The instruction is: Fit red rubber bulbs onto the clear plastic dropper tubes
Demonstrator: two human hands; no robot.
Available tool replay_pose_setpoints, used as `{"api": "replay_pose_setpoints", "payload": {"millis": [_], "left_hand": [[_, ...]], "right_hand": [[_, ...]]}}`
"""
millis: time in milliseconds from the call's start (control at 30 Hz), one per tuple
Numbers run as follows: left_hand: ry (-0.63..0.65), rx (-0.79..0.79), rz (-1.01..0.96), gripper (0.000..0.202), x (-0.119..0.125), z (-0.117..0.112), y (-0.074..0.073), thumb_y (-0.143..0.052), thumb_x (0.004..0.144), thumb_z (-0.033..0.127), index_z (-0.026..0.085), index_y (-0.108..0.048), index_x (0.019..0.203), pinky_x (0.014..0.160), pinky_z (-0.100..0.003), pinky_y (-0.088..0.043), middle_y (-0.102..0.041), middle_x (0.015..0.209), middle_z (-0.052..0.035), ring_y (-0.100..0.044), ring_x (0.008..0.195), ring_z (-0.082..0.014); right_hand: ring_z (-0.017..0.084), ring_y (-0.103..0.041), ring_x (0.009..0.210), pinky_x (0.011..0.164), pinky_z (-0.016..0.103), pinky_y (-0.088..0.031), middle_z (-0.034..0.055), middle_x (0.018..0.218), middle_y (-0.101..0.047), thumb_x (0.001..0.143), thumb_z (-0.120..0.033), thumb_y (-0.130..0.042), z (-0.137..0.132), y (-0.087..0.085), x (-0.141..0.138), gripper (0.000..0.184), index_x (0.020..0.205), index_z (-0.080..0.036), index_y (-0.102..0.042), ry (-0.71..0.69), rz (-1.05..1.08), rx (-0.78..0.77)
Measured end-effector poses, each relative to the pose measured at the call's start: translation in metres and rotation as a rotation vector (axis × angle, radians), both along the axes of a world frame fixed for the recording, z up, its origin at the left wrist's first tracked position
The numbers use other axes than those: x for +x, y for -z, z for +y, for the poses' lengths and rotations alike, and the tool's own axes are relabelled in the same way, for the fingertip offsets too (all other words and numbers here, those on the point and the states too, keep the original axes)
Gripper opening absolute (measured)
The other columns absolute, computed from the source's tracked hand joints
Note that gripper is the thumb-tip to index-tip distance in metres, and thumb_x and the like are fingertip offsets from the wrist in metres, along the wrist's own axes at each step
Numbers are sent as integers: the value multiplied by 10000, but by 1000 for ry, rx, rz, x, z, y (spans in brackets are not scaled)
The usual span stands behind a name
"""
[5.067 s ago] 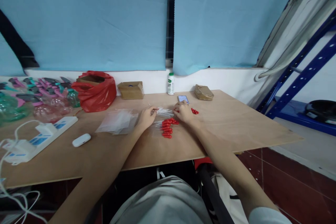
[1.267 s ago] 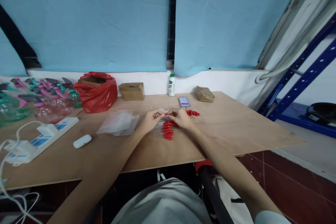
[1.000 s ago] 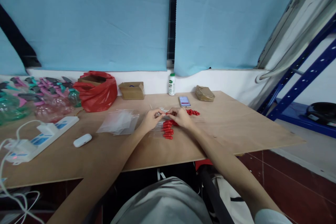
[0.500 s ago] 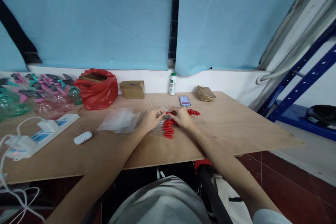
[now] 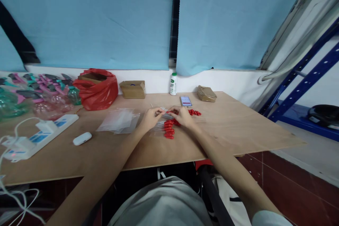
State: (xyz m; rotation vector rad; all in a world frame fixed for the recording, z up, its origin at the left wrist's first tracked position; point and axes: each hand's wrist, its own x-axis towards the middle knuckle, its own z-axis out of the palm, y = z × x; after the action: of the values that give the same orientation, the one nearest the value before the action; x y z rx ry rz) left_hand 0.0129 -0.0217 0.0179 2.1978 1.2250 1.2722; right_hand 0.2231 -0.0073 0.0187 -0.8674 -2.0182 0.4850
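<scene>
My left hand (image 5: 151, 118) and my right hand (image 5: 183, 116) meet above the middle of the table, fingertips pinched close together. Between them shows a small red-ended thin stick (image 5: 168, 112); the right fingers are at its red end, the left fingers at its thin end. Just below lies a row of similar sticks with red ends (image 5: 168, 131), their thin pale shafts pointing left on clear plastic. Past my right hand is another cluster of red ends (image 5: 195, 112), partly covered by the hand. Clear plastic bags (image 5: 119, 120) lie flat to the left of my left hand.
A power strip (image 5: 53, 132) and a white case (image 5: 82, 138) lie at left. Behind stand spray bottles (image 5: 43, 102), a red bag (image 5: 99, 93), a cardboard box (image 5: 132, 90), a white bottle (image 5: 173, 84), a phone (image 5: 185, 101) and a brown package (image 5: 206, 93).
The view has shifted very slightly. Both hands keep their pinch on the small red-ended stick, with hardly any movement of the fingers; the things on the table stay put.
</scene>
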Motion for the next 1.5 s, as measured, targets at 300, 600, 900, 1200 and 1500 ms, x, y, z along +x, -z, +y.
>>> {"api": "replay_pose_setpoints", "payload": {"millis": [300,600,900,1200,1500], "left_hand": [[36,-57,-44,251,-5,15,13,-649,893,398,185,-777,926,762,-305,-509,-776,915,-58,-681,806,-192],[65,51,35,196,-6,7,9,-635,919,339,192,-765,922,742,-292,-487,-765,903,-47,-663,795,-182],[3,188,66,166,-8,10,7,-672,901,353,207,-750,902,754,-287,-449,-722,876,-34,-617,775,-166],[-44,-4,-50,317,-8,17,16,-642,891,492,218,-765,991,633,-262,-440,-724,787,-30,-615,677,-170],[0,-38,-68,334,-10,16,15,-623,896,495,192,-763,893,607,-250,-407,-712,759,-18,-580,667,-158]], "right_hand": [[176,-691,787,754,265,-496,54,886,-773,906,-232,-660,-3,-1,-3,121,904,-158,-756,-16,35,0],[189,-701,797,778,286,-502,63,919,-779,911,-177,-647,-1,4,-3,126,911,-176,-773,-10,-30,71],[184,-700,801,777,289,-513,62,937,-774,891,-253,-690,-1,-3,-1,143,985,-166,-752,-26,50,34],[147,-585,644,630,255,-446,29,749,-700,908,-396,-663,3,0,2,262,974,-155,-744,-48,102,-54],[145,-596,620,611,255,-457,39,742,-711,901,-443,-659,3,1,5,323,977,-139,-739,-158,155,-183]]}}
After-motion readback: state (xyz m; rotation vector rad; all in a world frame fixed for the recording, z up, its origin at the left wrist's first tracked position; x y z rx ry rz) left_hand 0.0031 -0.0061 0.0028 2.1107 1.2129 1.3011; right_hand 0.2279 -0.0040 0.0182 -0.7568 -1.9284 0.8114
